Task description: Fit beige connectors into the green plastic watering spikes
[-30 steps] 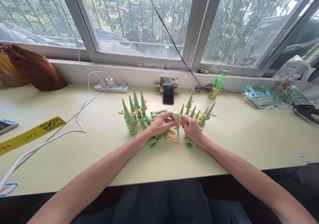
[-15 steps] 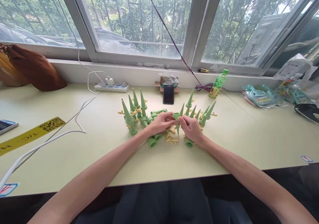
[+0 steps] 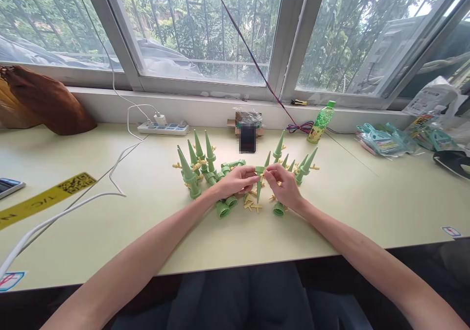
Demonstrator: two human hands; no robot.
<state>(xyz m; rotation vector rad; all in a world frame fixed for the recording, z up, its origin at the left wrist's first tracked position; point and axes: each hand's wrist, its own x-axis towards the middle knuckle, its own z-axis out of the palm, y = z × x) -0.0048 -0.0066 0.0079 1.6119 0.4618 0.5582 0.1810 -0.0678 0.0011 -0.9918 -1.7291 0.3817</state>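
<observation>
Both my hands meet over a pale green table [image 3: 110, 222]. My left hand [image 3: 235, 182] pinches a green cone-shaped spike [image 3: 259, 183] held point down, its open cup end up. My right hand [image 3: 284, 185] has its fingers closed at the spike's cup, seemingly on a small yellow piece too small to name. Several green spikes stand upright in a cluster to the left [image 3: 198, 163] and another to the right [image 3: 293, 166]. Some lie flat below my hands [image 3: 223, 207]. Small yellow plastic pieces [image 3: 253, 205] are scattered under the spike.
A power strip [image 3: 163, 128] with white cables lies at the back left, a brown bag [image 3: 51, 107] farther left. A dark phone [image 3: 247, 139] leans at the sill, a green bottle [image 3: 319, 123] to its right. Teal packets [image 3: 385, 141] lie at the right; yellow tape [image 3: 44, 198] at the left.
My hands and the held spike have shifted slightly away from me; the fingers of my right hand have worked at the cup end. Nothing else on the table has moved.
</observation>
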